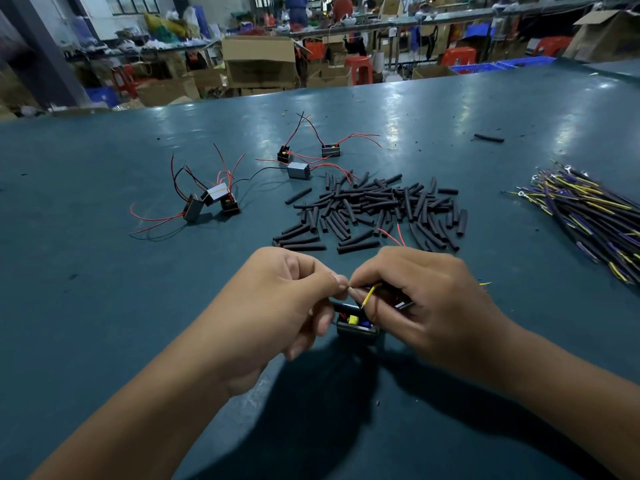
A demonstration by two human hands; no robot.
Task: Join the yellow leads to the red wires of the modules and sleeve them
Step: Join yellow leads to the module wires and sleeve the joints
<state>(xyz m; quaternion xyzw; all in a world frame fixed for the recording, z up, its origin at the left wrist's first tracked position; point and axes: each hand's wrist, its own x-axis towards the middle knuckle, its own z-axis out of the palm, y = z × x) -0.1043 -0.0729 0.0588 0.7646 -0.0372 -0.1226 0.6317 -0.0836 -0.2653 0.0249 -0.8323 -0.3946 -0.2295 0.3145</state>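
You are in the middle of one joint, and most of the job looks to be ahead of you. Your left hand (277, 299) and right hand (426, 299) meet fingertip to fingertip near the front edge of the dark teal tabletop (104, 271). Both are curled closed: the left pinches the meeting point of the wires between thumb and forefinger, and the right pinches it from the other side, with the thin yellow lead (369, 295) looping down between its fingers. Whether the strands are already twisted together is hidden by your fingertips.

The small black box module with the yellow part inside (356, 323) sits directly under that pinch, between your two hands and touching the fingers of both; I cannot tell whether it rests on the tabletop. Its fine red wire (393, 237) rises from behind your right knuckles toward the sleeves.

No sleeve is visible on this joint. The heap of short black sleeve tubes (374, 209) lies just beyond your hands at mid-table. The loose grey and black modules with bare red and black wires (221, 195) wait beyond toward the left, none yet showing a yellow lead. The bundle of yellow and purple leads (588, 216) lies at the right edge.
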